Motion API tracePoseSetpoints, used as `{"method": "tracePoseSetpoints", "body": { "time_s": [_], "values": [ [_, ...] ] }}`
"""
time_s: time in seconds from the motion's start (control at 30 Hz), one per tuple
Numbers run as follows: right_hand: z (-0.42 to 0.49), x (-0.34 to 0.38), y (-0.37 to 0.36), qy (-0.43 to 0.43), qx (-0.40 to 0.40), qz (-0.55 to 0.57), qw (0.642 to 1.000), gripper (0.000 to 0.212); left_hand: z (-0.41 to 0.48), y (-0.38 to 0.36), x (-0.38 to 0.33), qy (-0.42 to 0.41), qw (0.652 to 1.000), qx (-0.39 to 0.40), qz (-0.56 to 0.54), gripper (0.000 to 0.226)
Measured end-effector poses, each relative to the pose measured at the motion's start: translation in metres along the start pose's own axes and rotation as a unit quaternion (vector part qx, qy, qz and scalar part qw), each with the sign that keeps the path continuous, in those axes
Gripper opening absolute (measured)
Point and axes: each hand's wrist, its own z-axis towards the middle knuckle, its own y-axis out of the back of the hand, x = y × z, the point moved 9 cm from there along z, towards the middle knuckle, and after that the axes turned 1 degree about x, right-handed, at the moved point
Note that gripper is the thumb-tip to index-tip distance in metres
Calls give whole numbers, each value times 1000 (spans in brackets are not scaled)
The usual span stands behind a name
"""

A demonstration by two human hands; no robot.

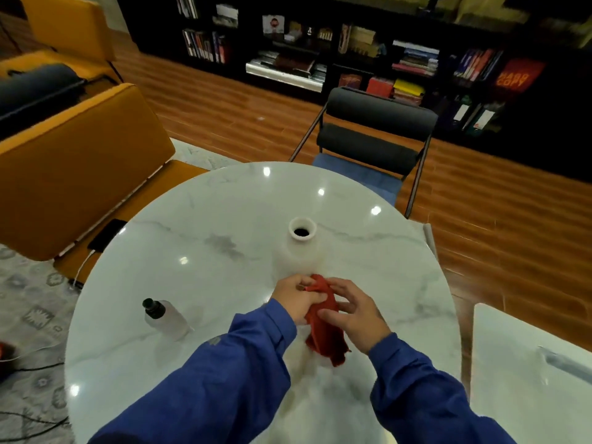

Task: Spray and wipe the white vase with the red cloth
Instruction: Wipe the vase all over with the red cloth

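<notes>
A white vase stands upright near the middle of the round marble table, its dark mouth facing up. Just in front of it I hold the red cloth bunched between both hands above the tabletop. My left hand pinches the cloth's upper end. My right hand grips its side, fingers spread over the fabric. The cloth's lower end hangs toward the table. A clear spray bottle with a black cap stands to the left, apart from both hands.
A black chair stands at the table's far side. Orange seats lie to the left, with a phone on a cable. A second white table sits at the right. Dark bookshelves line the back wall.
</notes>
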Motion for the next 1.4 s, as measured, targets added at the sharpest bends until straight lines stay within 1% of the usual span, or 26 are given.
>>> {"method": "tracePoseSetpoints", "body": {
  "time_s": [0.07,0.13,0.17,0.23,0.3,0.37,0.4,0.43,0.5,0.57,0.63,0.7,0.73,0.8,0.93,1.0,1.07,1.1,1.13,1.2,1.23,1.3,1.33,1.4],
  "values": [
    [-1,-3,8,7,-61,30,998,46,-4,-11,-5,8,999,36,-29,31],
    [-1,-5,16,11,-99,44,994,40,-8,-18,-8,5,997,68,-36,23],
    [0,-7,22,7,-117,49,992,38,-9,-16,-8,2,997,69,-25,20],
    [5,-13,36,-16,-162,62,985,35,-8,-1,-6,-6,999,39,28,15],
    [14,-19,45,-46,-186,76,979,34,-5,28,-8,-24,995,-33,87,11],
    [26,-22,48,-66,-181,84,978,34,-3,61,-19,-59,982,-131,126,12],
    [31,-21,48,-65,-178,80,979,34,-4,73,-28,-85,972,-170,141,16],
    [36,-19,47,-61,-177,70,980,35,-5,80,-39,-116,962,-191,155,23],
    [44,-18,43,-61,-167,35,983,36,-5,80,-60,-167,949,-187,189,47],
    [52,-22,33,-67,-146,4,987,37,2,73,-75,-191,944,-151,221,68],
    [58,-26,23,-67,-132,-11,989,39,8,63,-84,-197,946,-102,238,77],
    [66,-29,20,-70,-140,-10,988,43,15,58,-87,-189,948,-71,246,75],
    [68,-31,21,-74,-148,9,986,43,17,57,-87,-186,948,-68,250,71],
    [77,-31,21,-85,-147,50,984,43,19,62,-87,-187,947,-79,250,65],
    [98,-24,28,-110,-118,77,984,45,24,68,-87,-190,946,-90,248,61],
    [110,-17,33,-123,-107,60,985,46,26,69,-87,-187,947,-87,246,61],
    [122,-4,33,-121,-80,26,989,55,28,69,-87,-185,947,-84,249,62],
    [127,4,31,-115,-67,11,991,58,29,70,-87,-185,946,-84,251,63],
    [131,14,31,-106,-56,-2,993,56,29,70,-87,-185,946,-85,253,63],
    [137,34,26,-83,-21,-16,996,45,29,71,-87,-186,945,-88,253,64],
    [138,45,22,-67,6,-15,998,43,30,71,-87,-186,945,-89,255,64],
    [134,62,16,-27,46,7,999,53,30,71,-88,-183,944,-89,259,65],
    [130,68,16,-2,45,8,999,56,30,72,-88,-183,944,-89,261,65],
    [114,72,21,45,-5,-13,999,58,29,71,-89,-185,943,-91,261,64]
  ]
}}
